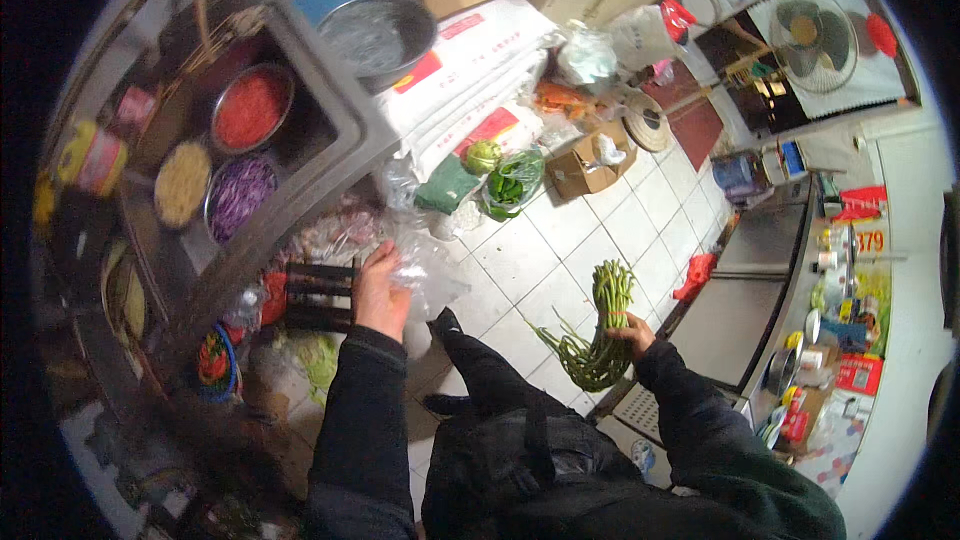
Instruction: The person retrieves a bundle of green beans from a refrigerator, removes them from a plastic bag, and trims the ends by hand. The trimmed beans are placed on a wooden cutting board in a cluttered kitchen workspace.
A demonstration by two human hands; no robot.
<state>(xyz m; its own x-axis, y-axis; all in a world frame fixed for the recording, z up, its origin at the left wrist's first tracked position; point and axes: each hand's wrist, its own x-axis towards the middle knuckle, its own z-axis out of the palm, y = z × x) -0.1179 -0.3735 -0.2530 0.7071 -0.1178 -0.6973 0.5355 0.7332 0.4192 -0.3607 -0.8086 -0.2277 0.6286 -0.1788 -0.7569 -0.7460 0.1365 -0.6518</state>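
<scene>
My left hand [383, 292] grips a thin clear plastic bag [435, 270], which hangs out to the right of my fingers. A bunch of long green stems [606, 337], which look like garlic scapes, is in my right hand [634, 334]. A reddish band circles the bunch near my fingers. Its cut ends point up and the long tails curl down to the left over the tiled floor [517, 270]. The two hands are well apart, one on each side of my legs.
On the left, a sink or counter [352, 120] holds bowls of shredded red [253, 106], purple [241, 199] and pale food [183, 184]. Ahead lie white sacks [480, 52], bagged green vegetables [512, 184] and a cardboard box [589, 165]. A steel-fronted cabinet [750, 270] stands right.
</scene>
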